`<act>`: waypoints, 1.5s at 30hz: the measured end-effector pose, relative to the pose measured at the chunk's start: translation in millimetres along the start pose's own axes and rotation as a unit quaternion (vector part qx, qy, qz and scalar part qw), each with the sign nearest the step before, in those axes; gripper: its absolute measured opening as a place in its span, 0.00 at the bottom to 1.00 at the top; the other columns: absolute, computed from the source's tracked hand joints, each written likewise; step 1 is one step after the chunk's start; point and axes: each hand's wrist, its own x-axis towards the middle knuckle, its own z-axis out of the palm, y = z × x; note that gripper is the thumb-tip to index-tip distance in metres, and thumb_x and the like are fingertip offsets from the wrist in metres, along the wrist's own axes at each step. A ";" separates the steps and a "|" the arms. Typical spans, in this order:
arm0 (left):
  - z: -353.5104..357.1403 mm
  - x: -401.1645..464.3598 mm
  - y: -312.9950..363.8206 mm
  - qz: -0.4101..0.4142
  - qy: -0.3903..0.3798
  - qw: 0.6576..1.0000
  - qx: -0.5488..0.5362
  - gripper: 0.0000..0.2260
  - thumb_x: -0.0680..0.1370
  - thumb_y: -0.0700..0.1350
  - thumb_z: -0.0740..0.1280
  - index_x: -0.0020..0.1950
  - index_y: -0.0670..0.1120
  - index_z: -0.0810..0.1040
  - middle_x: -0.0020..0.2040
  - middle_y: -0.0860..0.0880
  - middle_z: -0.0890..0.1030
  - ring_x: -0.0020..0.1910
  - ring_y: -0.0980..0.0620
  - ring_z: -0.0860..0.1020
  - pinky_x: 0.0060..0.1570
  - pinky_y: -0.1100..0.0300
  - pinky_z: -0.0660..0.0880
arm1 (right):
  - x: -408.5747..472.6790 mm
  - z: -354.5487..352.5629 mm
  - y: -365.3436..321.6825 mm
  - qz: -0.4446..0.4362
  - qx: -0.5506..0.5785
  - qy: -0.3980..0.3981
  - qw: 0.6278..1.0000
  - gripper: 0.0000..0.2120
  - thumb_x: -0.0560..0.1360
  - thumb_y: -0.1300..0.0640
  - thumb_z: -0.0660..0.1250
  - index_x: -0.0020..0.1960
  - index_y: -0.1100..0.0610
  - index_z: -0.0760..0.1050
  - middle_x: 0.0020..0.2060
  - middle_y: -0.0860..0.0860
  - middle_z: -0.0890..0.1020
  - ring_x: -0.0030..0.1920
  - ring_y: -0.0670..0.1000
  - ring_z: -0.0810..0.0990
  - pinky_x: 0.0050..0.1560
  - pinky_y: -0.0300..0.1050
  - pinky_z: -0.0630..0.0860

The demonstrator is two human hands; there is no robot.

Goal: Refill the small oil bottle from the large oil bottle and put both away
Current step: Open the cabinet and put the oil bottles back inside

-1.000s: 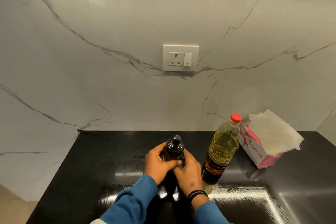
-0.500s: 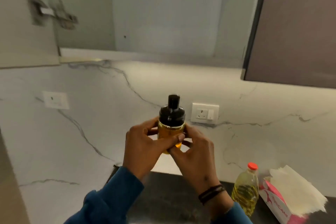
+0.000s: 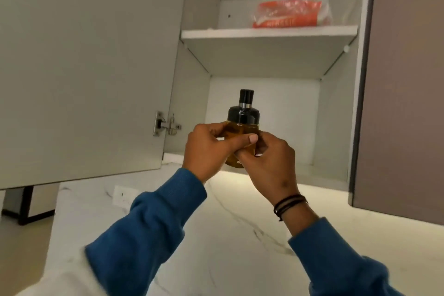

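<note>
- We hold the small oil bottle (image 3: 242, 132) upright in front of the open wall cabinet (image 3: 276, 60), level with its lower compartment, so that it can go straight in onto the bottom shelf (image 3: 312, 170).
- Our left hand (image 3: 206, 149) wraps the amber body from the left, the thumb laid across the front; our right hand (image 3: 265, 163) curls round it from the right and lower down. Both sets of fingers are clamped on the glass, probably because an oily bottle is slippery and two hands steady it overhead.
- We keep the grip below the black cap (image 3: 243, 110), which sits closed on the neck; held this way nothing should spill and the top clears the upper shelf (image 3: 266, 32).
- The bottle looks well filled with golden oil, so we judge the refill done and this to be the putting-away step.
- The cabinet door (image 3: 91, 67) stands swung wide to the left, out of our way, on its hinge (image 3: 165, 125).
- An orange packet (image 3: 290, 14) lies on the upper shelf.
- The large oil bottle is out of view; by our reckoning it remains to be stowed.
- Next we need to push forward and set the base flat.
</note>
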 end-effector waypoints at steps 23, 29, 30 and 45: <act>-9.1 105.3 -96.5 -0.116 0.002 0.979 0.165 0.14 0.76 0.51 0.73 0.57 0.42 0.82 0.49 0.43 0.85 0.49 0.44 0.83 0.58 0.49 0.79 | 93.8 101.7 59.8 0.214 -0.139 -0.078 0.964 0.12 0.77 0.56 0.68 0.57 0.60 0.75 0.48 0.54 0.80 0.49 0.55 0.81 0.49 0.46 0.77; -14.0 104.2 -101.6 -0.115 0.010 0.971 0.211 0.10 0.79 0.45 0.70 0.59 0.42 0.81 0.52 0.41 0.84 0.50 0.44 0.82 0.52 0.56 0.75 | 93.0 108.5 62.5 0.196 -0.162 -0.086 0.963 0.12 0.78 0.54 0.68 0.57 0.60 0.76 0.50 0.56 0.81 0.44 0.54 0.78 0.45 0.44 0.74; -13.9 103.8 -102.2 -0.113 0.014 0.969 0.219 0.10 0.79 0.45 0.70 0.59 0.42 0.81 0.53 0.41 0.84 0.51 0.44 0.82 0.52 0.57 0.75 | 92.5 108.3 62.3 0.194 -0.164 -0.085 0.964 0.12 0.78 0.53 0.68 0.57 0.60 0.76 0.49 0.56 0.81 0.44 0.53 0.77 0.44 0.44 0.74; 43.7 -14.6 -73.8 0.092 0.198 0.974 -0.061 0.08 0.79 0.37 0.70 0.58 0.43 0.82 0.52 0.48 0.84 0.52 0.51 0.83 0.51 0.60 0.81 | -3.1 28.7 19.2 0.081 -0.008 -0.017 0.997 0.08 0.76 0.64 0.67 0.49 0.53 0.81 0.44 0.44 0.84 0.44 0.39 0.82 0.43 0.28 0.77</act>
